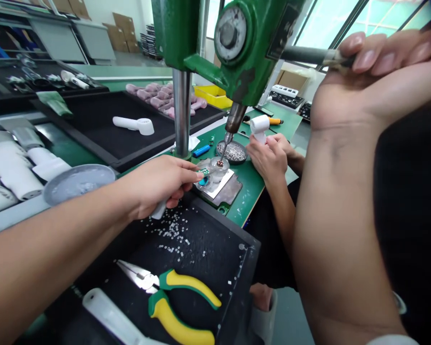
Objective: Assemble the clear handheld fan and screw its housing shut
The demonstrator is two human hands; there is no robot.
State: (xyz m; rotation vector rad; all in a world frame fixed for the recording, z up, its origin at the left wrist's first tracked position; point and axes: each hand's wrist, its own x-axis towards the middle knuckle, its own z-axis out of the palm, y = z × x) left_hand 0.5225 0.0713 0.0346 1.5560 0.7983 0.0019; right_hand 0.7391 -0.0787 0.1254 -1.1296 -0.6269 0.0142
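Observation:
My left hand point(161, 184) grips a white plastic handle point(158, 209), and its fingertips reach a small green circuit board point(203, 171) with a blue disc below it, on a metal jig plate point(215, 188). My right hand point(384, 57) is high up, wrapped around the dark lever point(305, 55) of a green bench press point(237, 48). The press's thin needle tip point(223, 154) points down into a small glass dish point(220, 167). Below my left forearm, yellow-and-green handled pliers point(172, 297) lie in a black tray point(222, 223) with scattered clear beads.
A co-worker's hands point(267, 158) hold a white device point(260, 128) beyond the press. Nearby are a round dish of silver beads point(232, 151) and the steel press column point(182, 112). A black tray holding a white device point(133, 125) stands to the left, with pink items behind.

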